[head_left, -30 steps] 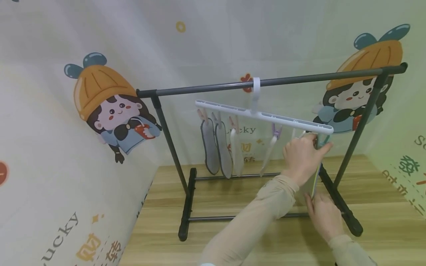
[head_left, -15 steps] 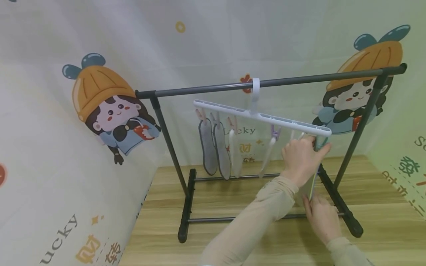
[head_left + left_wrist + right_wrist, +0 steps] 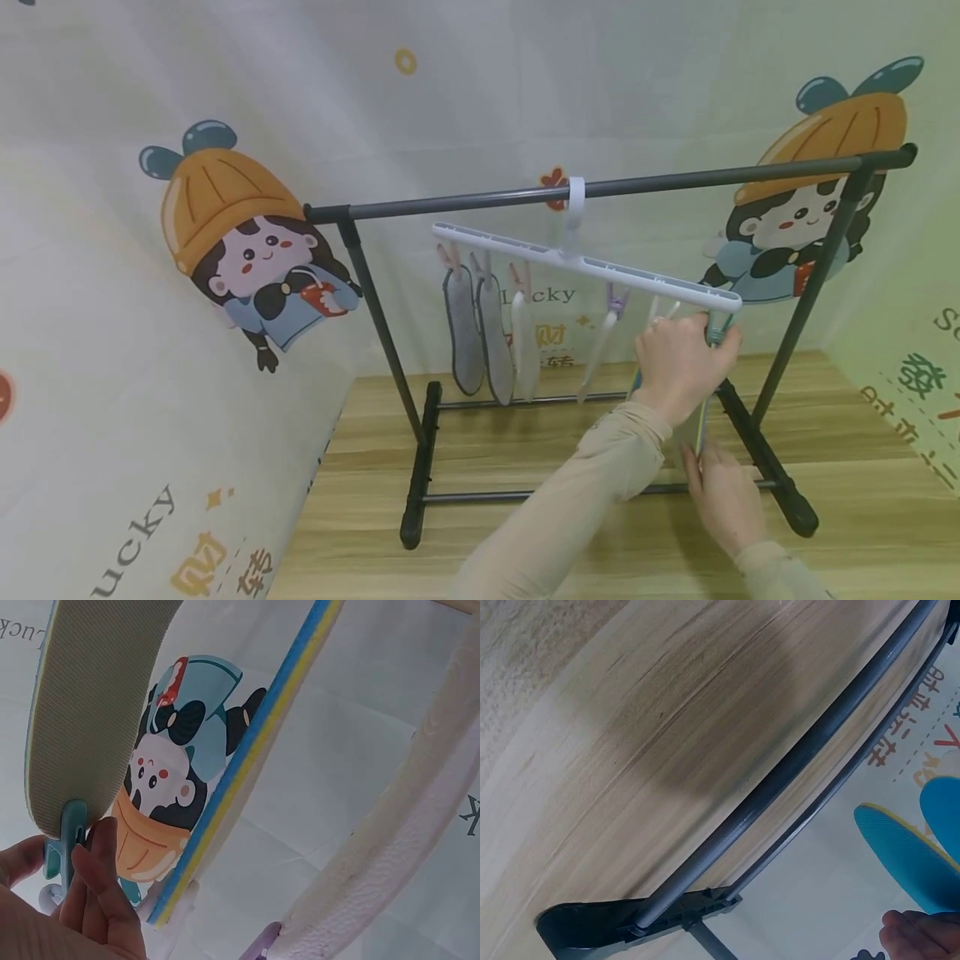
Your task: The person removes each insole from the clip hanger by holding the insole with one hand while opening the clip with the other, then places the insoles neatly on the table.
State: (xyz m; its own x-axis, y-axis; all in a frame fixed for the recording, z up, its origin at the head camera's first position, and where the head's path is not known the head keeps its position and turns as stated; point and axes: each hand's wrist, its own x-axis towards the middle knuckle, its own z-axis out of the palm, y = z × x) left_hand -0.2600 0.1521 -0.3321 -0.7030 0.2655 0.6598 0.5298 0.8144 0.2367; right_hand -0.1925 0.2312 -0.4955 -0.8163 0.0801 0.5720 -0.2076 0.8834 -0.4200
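Observation:
My left hand [image 3: 682, 362] pinches a teal clothespin [image 3: 73, 832] at the right end of a white hanger [image 3: 652, 279]. That clothespin sits on the end of a beige mesh insole [image 3: 94, 705], mostly hidden behind my hand in the head view. Below, my right hand [image 3: 727, 500] holds the same insole's lower end between thumb and fingers. Beside it hangs another insole [image 3: 255, 750], seen edge-on with blue and yellow layers. In the right wrist view, two blue insole faces [image 3: 904, 855] show above my right fingers [image 3: 919, 937].
A dark rack [image 3: 465, 200] carries the hanger, tilted down to the right. Grey insoles [image 3: 463, 333] and pale ones [image 3: 527, 346] hang from pink, grey and purple clothespins [image 3: 617, 302]. The rack's lower bars [image 3: 480, 497] stand above the wooden tabletop [image 3: 360, 517].
The hanger has shifted slightly left, and its hanging insoles with it. My left hand has moved slightly left, showing more of the teal clothespin. My right hand has edged left too.

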